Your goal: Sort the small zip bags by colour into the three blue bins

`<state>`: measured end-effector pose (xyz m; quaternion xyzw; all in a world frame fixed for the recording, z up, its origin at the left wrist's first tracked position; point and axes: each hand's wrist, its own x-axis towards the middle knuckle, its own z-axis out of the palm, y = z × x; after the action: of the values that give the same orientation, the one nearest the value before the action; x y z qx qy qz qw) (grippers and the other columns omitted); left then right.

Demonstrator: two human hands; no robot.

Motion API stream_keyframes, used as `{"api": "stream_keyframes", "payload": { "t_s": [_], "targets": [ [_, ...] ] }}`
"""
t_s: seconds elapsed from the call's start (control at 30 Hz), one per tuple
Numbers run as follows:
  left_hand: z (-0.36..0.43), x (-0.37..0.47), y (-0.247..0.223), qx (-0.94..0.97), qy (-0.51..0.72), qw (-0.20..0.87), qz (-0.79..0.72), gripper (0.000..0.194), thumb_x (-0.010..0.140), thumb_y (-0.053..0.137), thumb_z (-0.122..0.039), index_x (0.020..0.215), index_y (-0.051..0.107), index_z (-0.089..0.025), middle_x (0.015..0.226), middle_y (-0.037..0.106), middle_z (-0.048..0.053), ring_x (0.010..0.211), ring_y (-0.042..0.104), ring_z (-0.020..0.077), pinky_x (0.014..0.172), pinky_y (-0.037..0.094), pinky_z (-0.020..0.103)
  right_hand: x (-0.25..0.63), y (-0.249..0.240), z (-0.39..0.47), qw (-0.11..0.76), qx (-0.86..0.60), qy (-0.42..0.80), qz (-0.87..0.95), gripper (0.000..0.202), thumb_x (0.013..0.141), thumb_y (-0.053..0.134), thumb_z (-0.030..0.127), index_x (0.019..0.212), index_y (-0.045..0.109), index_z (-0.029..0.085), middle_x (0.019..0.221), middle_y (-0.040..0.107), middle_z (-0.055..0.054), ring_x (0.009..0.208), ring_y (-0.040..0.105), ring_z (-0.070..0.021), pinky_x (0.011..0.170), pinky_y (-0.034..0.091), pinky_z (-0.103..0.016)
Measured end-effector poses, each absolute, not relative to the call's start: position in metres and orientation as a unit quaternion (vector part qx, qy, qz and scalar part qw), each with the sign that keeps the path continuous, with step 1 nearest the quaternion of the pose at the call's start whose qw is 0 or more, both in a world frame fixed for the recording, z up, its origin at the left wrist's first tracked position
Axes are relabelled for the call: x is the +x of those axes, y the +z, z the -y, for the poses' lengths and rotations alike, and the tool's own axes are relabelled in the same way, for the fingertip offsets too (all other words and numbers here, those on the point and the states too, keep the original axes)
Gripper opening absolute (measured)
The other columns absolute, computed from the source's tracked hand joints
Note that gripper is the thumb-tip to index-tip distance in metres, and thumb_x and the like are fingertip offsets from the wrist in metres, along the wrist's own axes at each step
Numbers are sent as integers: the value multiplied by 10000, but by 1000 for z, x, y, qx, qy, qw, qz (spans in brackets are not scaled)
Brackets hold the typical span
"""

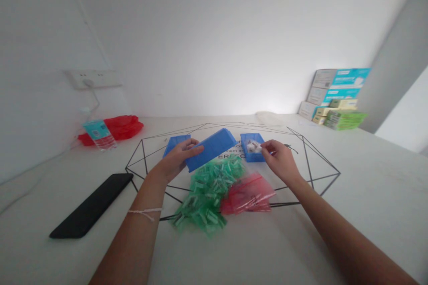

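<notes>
Slippage could send the tilted blue bin [214, 148] onto the green packets [214, 182] if our left hand [179, 158], its grip holding one end, slackens, while we cannot tell whether our right hand [279, 159] pinches the white items [252, 146] in the rightmost blue bin [254, 158].

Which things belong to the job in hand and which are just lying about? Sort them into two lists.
Likely part of the job:
tilted blue bin, in the left hand
right blue bin with white items, at the right hand
left blue bin
green packets
pink bag

Apparently just lying about:
black pad
bottle
red bag
stacked boxes
</notes>
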<state>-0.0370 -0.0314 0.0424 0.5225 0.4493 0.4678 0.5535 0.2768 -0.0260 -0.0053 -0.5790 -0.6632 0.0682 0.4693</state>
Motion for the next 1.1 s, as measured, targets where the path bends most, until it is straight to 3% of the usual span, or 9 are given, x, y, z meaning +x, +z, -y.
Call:
{"api": "stream_keyframes", "payload": {
  "t_s": [0.13,0.23,0.37,0.47,0.57,0.67,0.87,0.97,1.1],
  "targets": [
    [21,-26,35,433,527,582,-443,364,747,778,-412,982,673,-155,897,718,70,741,654,183,658,537,281,290,-19,11,468,-668,60,575,319,801,616,405,965,654,134,924,710,-146,772,660,-240,709,511,-348],
    [15,-21,31,348,561,618,-427,358,861,629,-470,1096,657,-201,980,727,79,811,677,226,676,575,352,297,-28,1,419,-700,103,569,315,821,608,461,851,659,151,842,713,-147,794,674,-261,702,497,-334],
    [8,-15,26,291,567,670,-381,377,898,542,-498,1076,637,-179,926,704,104,832,677,236,739,594,385,299,-29,-2,353,-708,125,599,338,865,551,470,688,621,191,729,711,-122,784,683,-272,672,470,-318],
    [0,-8,19,287,581,670,-361,320,929,524,-438,1063,616,-163,950,699,114,891,683,216,831,585,358,297,-27,-1,344,-713,112,601,325,881,535,448,703,610,187,768,726,-134,766,679,-264,647,452,-309],
    [-10,0,8,318,558,670,-372,379,947,489,-485,1038,615,-139,994,711,155,949,692,225,861,570,351,295,-27,0,346,-705,105,610,298,886,544,416,707,597,183,768,723,-137,734,668,-249,625,435,-298],
    [-21,3,-2,386,550,584,-456,346,890,590,-477,931,630,-135,937,724,165,922,697,242,843,558,370,296,-29,0,354,-698,97,614,300,888,551,414,694,583,187,734,710,-125,694,651,-233,611,428,-291],
    [-23,-8,-13,594,461,221,-621,72,691,719,-227,740,672,-205,887,733,106,1046,649,327,1000,445,430,297,-33,-5,374,-705,120,591,269,860,550,422,697,567,209,726,691,-109,719,641,-243,619,420,-297],
    [-16,-11,-16,663,394,187,-609,90,657,733,-264,712,692,-206,892,730,132,1032,644,360,983,437,428,296,-33,-7,411,-708,154,554,174,817,555,361,728,564,212,766,682,-108,773,633,-258,662,429,-311],
    [-8,-7,-15,731,306,180,-583,92,663,704,-297,627,683,-215,750,720,103,858,661,315,850,473,387,298,-34,-9,438,-701,183,532,145,789,531,332,713,555,210,752,657,-109,796,623,-277,683,449,-338]
  ]
}}
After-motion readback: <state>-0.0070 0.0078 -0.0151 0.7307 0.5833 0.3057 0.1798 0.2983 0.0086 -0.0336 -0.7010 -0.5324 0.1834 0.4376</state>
